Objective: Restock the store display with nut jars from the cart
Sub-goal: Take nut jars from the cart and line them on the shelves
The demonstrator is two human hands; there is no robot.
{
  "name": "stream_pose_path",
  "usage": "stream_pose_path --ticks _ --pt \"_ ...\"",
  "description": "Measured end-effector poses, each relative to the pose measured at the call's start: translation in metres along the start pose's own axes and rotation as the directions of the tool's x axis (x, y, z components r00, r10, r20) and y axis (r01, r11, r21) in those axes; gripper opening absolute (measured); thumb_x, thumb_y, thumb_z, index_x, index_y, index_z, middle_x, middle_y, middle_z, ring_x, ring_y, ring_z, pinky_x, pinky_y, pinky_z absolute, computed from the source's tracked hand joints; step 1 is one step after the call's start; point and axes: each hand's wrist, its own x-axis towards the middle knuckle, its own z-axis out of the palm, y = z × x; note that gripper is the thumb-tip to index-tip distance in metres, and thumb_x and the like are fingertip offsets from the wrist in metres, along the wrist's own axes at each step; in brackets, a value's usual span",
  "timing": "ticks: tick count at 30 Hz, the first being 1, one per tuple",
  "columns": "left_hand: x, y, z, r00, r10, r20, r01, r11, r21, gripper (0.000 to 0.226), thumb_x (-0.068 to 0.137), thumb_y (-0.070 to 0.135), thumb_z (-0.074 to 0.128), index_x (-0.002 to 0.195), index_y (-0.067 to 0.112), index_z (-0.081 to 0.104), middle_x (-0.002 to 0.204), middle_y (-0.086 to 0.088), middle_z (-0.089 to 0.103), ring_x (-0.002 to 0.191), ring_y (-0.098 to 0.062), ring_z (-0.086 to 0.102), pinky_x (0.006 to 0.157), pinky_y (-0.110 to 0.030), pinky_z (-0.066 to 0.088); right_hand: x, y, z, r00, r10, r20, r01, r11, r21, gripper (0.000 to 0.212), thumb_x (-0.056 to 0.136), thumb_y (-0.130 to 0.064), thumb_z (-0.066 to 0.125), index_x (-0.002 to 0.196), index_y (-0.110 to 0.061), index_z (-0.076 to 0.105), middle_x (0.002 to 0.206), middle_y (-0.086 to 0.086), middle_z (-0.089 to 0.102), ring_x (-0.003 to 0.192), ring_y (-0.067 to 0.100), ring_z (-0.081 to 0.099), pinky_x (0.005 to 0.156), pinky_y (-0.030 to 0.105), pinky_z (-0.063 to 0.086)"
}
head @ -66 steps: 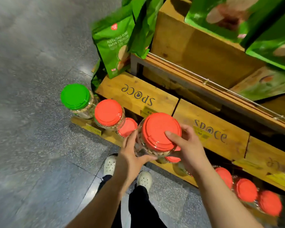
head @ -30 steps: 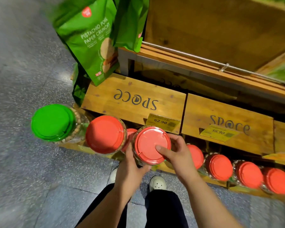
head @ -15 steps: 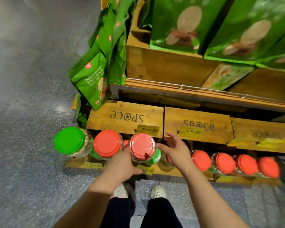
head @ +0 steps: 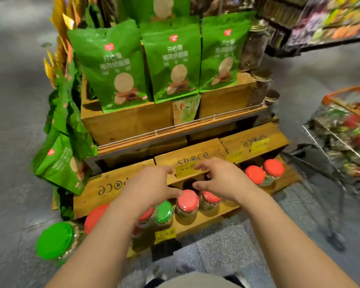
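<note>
Both forearms are bare with no sleeve, watch or ring showing, the left hand (head: 152, 189) and right hand (head: 224, 179) are ungloved, and at the bottom edge a pale grey-beige garment sits above dark trousers, blurred there.

Both bare forearms reach forward and slightly inward from the bottom corners of the view. The left hand (head: 149, 187) is held palm down, its fingers loosely spread and its thumb stretched out to the right. The right hand (head: 221, 178) hovers level with it, also palm down, fingers relaxed and slightly bent (the fingertips are blurred), thumb pointing left toward the other hand. Neither hand grips anything; a gap separates them.
</note>
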Motion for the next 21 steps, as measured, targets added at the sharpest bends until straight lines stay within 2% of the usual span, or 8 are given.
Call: stream_pose_path --ticks 4,10,13,17,21 --pt "0.006 0.07 -0.012 0.991 0.12 -0.054 -0.119 0.992 0.034 0.076 0.079 0.067 0.073 0.146 0.038 0.05 0.143 0.003 0.059 0.126 -0.021 0.057 0.096 -0.036 0.052 -0.039 0.048 -0.047 0.994 0.031 -0.103 -0.031 1.0 0.007 0.052 0.086 -0.047 0.075 0.133 -0.033 0.06 0.135 -0.005 0.058 0.115 0.017 0.06 0.097 0.036 0.051" --pt "0.009 0.205 -0.005 0.946 0.312 -0.09 -0.303 0.947 0.101 0.072 0.08 0.069 0.071 0.142 0.04 0.051 0.142 0.005 0.06 0.12 -0.019 0.061 0.096 -0.039 0.055 -0.108 0.153 -0.117 0.967 0.161 -0.198 -0.184 0.977 -0.105 0.054 0.086 -0.053 0.072 0.134 -0.034 0.058 0.132 -0.002 0.059 0.122 0.021 0.056 0.097 0.037 0.049" --pt "0.011 0.274 0.006 0.908 0.409 -0.085 -0.395 0.907 0.148 0.073 0.081 0.069 0.07 0.145 0.038 0.05 0.144 0.004 0.058 0.127 -0.021 0.056 0.096 -0.038 0.054 -0.145 0.207 -0.143 0.937 0.242 -0.252 -0.278 0.953 -0.119 0.054 0.084 -0.055 0.072 0.133 -0.035 0.058 0.128 -0.002 0.06 0.121 0.021 0.058 0.096 0.037 0.049" --pt "0.012 0.36 0.027 0.86 0.51 -0.031 -0.499 0.851 0.163 0.074 0.085 0.063 0.071 0.149 0.034 0.046 0.145 0.002 0.057 0.129 -0.022 0.055 0.095 -0.04 0.054 -0.193 0.273 -0.165 0.885 0.365 -0.29 -0.401 0.913 -0.073 0.056 0.084 -0.057 0.071 0.133 -0.035 0.058 0.124 -0.002 0.059 0.116 0.021 0.059 0.092 0.036 0.049" --pt "0.014 0.434 0.048 0.817 0.574 0.057 -0.573 0.795 0.199 0.072 0.087 0.064 0.068 0.148 0.034 0.046 0.139 0.002 0.06 0.125 -0.023 0.057 0.092 -0.039 0.054 -0.239 0.328 -0.176 0.818 0.485 -0.31 -0.508 0.861 0.008 0.056 0.083 -0.056 0.073 0.133 -0.035 0.057 0.131 -0.003 0.06 0.12 0.02 0.058 0.096 0.038 0.051"
